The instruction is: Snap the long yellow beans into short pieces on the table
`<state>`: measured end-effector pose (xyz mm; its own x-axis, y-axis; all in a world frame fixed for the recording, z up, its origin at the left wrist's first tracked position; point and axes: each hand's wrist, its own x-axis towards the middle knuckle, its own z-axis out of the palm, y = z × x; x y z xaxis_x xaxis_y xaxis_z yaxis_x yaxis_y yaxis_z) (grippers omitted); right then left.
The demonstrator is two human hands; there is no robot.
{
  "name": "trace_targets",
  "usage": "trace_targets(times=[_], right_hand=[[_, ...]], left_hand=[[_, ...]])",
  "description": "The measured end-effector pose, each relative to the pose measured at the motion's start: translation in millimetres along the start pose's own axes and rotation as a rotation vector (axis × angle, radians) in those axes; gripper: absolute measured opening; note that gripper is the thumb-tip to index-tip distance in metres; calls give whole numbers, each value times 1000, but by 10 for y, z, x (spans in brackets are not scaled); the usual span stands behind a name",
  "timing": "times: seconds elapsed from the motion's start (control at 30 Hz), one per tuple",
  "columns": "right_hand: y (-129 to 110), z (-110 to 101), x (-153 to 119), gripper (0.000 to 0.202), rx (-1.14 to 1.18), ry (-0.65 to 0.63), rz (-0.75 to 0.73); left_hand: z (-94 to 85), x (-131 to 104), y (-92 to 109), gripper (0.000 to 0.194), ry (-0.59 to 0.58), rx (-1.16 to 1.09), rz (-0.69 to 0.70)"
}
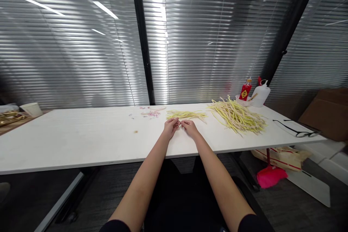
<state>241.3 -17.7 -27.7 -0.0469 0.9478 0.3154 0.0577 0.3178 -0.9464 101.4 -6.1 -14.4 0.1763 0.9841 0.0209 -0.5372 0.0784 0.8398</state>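
My left hand [170, 127] and my right hand [189, 127] meet just above the white table [89, 137], fingertips pinched together. Something small and pale shows between them, too tiny to make out. Right behind my fingers lies a loose row of thin yellow and pale strands [187, 114]. A much bigger heap of the same yellow-green and cream strands [237, 116] is piled to the right. Left of the row, small pink and purple loops [151, 114] that look like rubber bands are scattered about.
A red bottle [245, 90] and a white squeeze bottle [261, 95] stand at the back right. Black-framed glasses [301, 133] lie at the right edge. On the far left are a paper cup [32, 109] and gold-coloured items [11, 116]. Blinds [81, 50] rise behind the table.
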Motion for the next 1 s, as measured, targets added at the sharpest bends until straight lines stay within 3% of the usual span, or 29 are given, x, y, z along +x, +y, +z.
trace_targets(times=[0.43,0.73,0.83,1.0], right_hand=[[29,5,-9,38,-79,-19,-21],[164,-18,23,26,-105,13,-87],[151,-18,17,23,-188,37,-122],[38,12,-48,20,-482,18,-322]], left_hand=[[-15,12,-4,29,-12,-34,22],[3,20,-51,38,-42,86,51],[2,22,-56,39,-46,100,59],[-7,19,-59,39,-5,104,57]])
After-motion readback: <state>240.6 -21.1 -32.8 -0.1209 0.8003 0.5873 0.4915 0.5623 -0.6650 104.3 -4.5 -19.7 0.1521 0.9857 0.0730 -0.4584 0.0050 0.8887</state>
